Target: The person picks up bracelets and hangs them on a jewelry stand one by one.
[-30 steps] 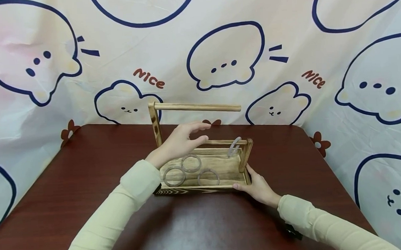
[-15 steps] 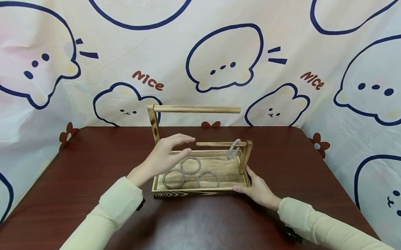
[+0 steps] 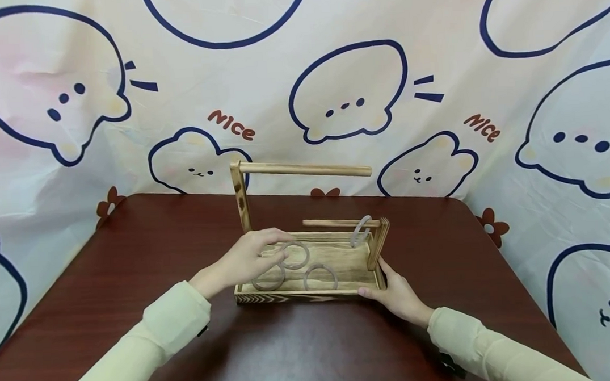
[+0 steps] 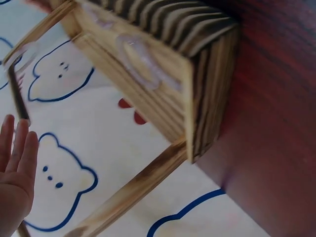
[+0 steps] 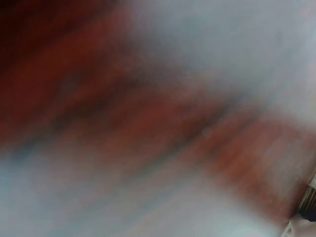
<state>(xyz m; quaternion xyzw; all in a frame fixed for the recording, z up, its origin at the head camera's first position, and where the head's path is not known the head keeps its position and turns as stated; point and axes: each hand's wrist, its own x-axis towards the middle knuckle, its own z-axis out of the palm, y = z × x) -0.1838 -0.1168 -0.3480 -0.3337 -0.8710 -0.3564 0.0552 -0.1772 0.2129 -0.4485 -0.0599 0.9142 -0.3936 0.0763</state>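
The left hand (image 3: 244, 260) is hovering, thumb and fingers apart, over the wooden tray (image 3: 351, 269) on the desk (image 3: 312, 349), partly hiding 2 of the 3 rings (image 3: 319, 265) lying inside; the right hand (image 3: 400, 295) is gripping the tray's right end. A 4th ring (image 3: 357, 230) is encircling the lower rod (image 3: 327, 223). Patterned cloth (image 3: 347, 92) is hanging behind.

The surface (image 3: 312, 349) is a broad reddish-brown top, streaked with darker grain, its two far corners rounded off. Light catches it in a pale sheen near the front, and a soft shadow spreads to the left of that. Around the middle, what I see standing directly on it is a shallow wooden tray (image 3: 346, 262), one long side facing the person, with dark wavy grain along that wall. A taller post (image 3: 241, 202) rises at its left end, a shorter post (image 3: 381, 241) at its right.
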